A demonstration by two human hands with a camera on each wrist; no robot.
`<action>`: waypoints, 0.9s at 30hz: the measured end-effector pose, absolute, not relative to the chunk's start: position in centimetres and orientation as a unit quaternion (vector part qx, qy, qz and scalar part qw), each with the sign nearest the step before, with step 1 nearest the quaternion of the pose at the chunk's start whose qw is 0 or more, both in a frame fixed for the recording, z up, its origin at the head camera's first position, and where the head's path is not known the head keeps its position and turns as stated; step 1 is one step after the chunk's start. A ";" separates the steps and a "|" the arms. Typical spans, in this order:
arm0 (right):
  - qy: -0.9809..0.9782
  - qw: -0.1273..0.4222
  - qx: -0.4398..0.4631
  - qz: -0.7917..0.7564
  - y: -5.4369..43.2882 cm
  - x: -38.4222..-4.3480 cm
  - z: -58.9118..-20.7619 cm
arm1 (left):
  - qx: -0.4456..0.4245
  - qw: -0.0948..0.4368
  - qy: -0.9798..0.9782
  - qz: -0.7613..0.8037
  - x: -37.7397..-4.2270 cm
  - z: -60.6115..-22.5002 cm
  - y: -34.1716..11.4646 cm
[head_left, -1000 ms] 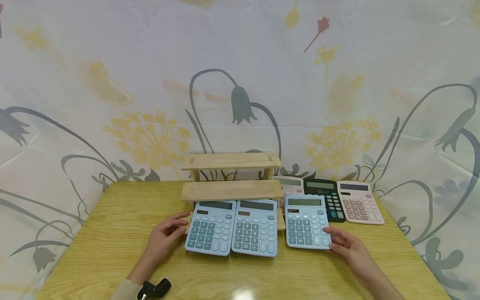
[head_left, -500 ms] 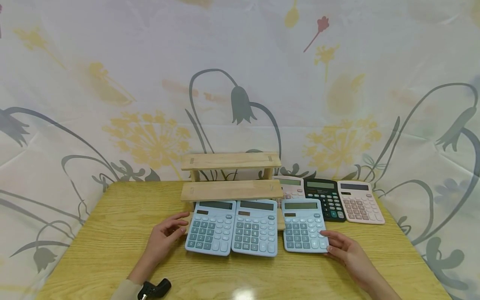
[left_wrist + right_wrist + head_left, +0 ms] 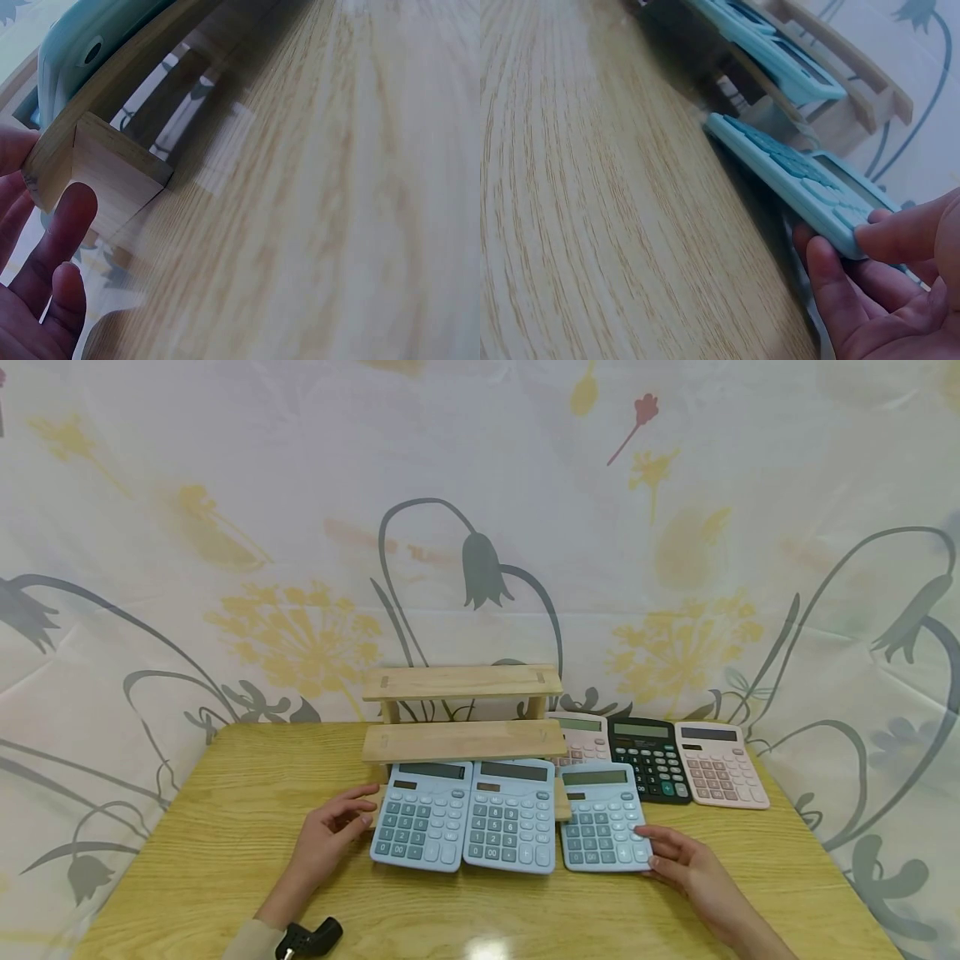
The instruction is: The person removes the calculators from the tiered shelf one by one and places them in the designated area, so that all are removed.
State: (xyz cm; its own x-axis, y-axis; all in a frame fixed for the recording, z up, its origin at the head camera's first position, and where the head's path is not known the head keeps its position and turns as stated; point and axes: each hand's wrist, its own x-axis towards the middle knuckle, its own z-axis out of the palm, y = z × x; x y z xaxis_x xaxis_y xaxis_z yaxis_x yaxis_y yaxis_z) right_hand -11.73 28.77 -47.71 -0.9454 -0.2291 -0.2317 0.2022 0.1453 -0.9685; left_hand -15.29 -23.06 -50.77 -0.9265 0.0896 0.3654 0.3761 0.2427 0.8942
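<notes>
Two calculators (image 3: 510, 817) on rack (image 3: 462, 742); third (image 3: 600, 817) right

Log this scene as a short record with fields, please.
Left hand: the left hand touches the left end of the wooden rack
Right hand: the right hand pinches the right blue calculator by its lower right corner
On lowest tier: left blue calculator, middle blue calculator, side by side
Back right: near pink calculator, partly hidden; black calculator; far pink calculator
Surface: wood-grain table

We note even light in head view, w/ glare on the table (image 3: 420, 914) near btm edge. We get blur in L wrist view, shadow under held calculator (image 3: 780, 169) in R.
</notes>
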 end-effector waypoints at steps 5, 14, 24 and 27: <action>0.744 0.164 -0.018 -0.647 28.5 -11.8 -47.7 | -0.147 0.120 -0.780 -0.596 -15.3 -50.7 -23.0; 0.783 0.137 -0.002 -0.606 28.0 -11.8 -47.4 | -0.146 0.117 -0.778 -0.599 -15.3 -50.7 -23.1; 0.820 0.117 0.030 -0.560 27.9 -11.7 -47.3 | -0.145 0.116 -0.778 -0.600 -15.3 -50.7 -23.0; 0.819 0.117 0.033 -0.560 28.0 -11.7 -47.5 | -0.145 0.117 -0.778 -0.600 -15.3 -50.7 -23.0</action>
